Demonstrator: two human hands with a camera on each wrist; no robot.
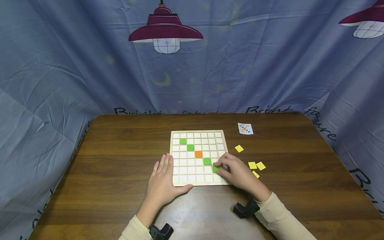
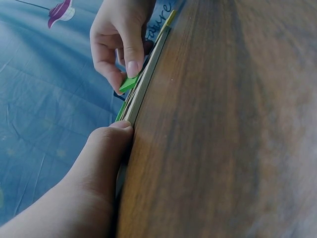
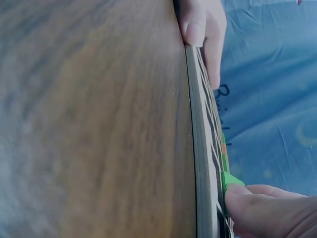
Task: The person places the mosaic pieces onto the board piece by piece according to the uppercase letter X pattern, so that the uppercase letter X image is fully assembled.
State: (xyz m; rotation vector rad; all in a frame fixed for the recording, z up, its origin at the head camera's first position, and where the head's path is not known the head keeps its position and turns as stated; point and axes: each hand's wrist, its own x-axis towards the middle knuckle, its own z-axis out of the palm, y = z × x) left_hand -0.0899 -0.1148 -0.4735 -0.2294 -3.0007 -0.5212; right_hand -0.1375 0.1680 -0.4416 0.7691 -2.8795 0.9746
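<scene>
A wooden grid board (image 1: 196, 184) with white squares lies on the table. Three green tiles, one of them a green tile (image 1: 183, 141) near the top left, and an orange tile (image 1: 198, 154) form a diagonal on it. My right hand (image 1: 237, 171) pinches another green tile (image 1: 216, 169) between thumb and finger, at the lower right of that diagonal. In the left wrist view this green tile (image 2: 130, 83) is tilted against the board. My left hand (image 1: 163, 186) rests with straight fingers along the board's left edge, its thumb touching the front edge.
Several yellow tiles, among them a yellow tile (image 1: 239, 148), lie right of the board. Behind them is a small printed pattern card (image 1: 245, 128). A blue curtain (image 1: 192, 76) hangs behind the wooden table (image 1: 126, 150).
</scene>
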